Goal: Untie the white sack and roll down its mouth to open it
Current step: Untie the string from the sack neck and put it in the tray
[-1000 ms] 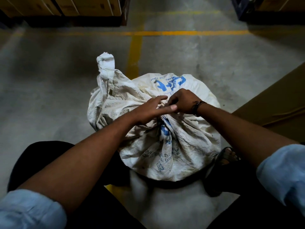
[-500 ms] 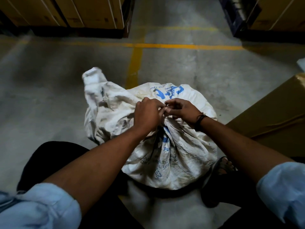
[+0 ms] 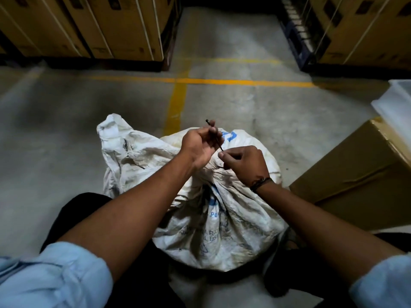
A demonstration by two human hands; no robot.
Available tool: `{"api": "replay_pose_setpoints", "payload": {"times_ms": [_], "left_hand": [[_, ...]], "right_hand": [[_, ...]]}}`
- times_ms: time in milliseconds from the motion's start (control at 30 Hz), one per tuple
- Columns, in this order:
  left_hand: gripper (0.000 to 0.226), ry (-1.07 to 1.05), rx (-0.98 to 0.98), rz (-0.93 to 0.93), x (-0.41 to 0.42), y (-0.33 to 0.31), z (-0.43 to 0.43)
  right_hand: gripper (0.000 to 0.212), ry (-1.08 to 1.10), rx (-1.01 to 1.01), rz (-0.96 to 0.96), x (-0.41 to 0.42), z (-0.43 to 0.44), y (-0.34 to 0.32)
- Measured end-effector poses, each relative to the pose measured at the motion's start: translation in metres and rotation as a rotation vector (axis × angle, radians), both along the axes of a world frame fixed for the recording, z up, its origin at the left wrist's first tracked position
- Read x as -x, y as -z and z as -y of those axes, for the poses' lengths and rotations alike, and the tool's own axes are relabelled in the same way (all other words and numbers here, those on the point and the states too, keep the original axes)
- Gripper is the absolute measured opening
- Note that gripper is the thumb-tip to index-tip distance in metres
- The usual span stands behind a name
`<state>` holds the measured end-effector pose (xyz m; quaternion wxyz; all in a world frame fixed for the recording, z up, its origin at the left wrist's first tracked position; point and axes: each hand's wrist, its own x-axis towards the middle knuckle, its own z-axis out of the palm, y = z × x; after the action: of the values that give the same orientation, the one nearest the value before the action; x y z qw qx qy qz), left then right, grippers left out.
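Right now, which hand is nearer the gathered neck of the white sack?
Right. The right hand pinches the string just above the neck; the left hand holds the string's free end farther off, beyond it.

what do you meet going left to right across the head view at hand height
sack flap → left hand → right hand → box. The black tie is left out: both hands pinch it and it spans them.
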<state>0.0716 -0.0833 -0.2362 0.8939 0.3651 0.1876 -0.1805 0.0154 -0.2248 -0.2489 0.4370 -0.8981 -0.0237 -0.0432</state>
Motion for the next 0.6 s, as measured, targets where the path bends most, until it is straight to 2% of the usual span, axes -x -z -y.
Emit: {"api": "replay_pose_setpoints", "payload": {"times_ms": [33, 100, 233, 300, 367, 467, 600], "left_hand": [[0.027, 0.016, 0.033, -0.002, -0.001, -0.004, 0.002], [0.03, 0.053, -0.034, 0.067, 0.0, -0.012, 0.009], [0.02, 0.01, -0.397, 0.272, -0.004, -0.017, 0.021], [0.013, 0.017, -0.486, 0.315, -0.006, -0.024, 0.028], [0.009, 0.014, -0.502, 0.3, -0.008, -0.036, 0.045], [0.01, 0.042, -0.5, 0.288, -0.015, -0.067, 0.101], [0.009, 0.126, -0.569, 0.382, -0.031, -0.125, 0.202]], "right_hand": [[0.021, 0.03, 0.072, 0.074, 0.005, 0.003, -0.004], [0.023, 0.087, 0.184, 0.175, 0.012, 0.008, -0.012], [0.019, 0.138, 0.072, 0.122, 0.02, 0.028, -0.029], [0.019, 0.146, 0.069, 0.118, 0.024, 0.044, -0.035], [0.023, 0.128, 0.208, 0.152, 0.03, 0.062, -0.046], [0.024, 0.176, 0.554, 0.311, 0.033, 0.111, -0.07], [0.021, 0.426, 0.566, 0.435, 0.04, 0.204, -0.109]]}}
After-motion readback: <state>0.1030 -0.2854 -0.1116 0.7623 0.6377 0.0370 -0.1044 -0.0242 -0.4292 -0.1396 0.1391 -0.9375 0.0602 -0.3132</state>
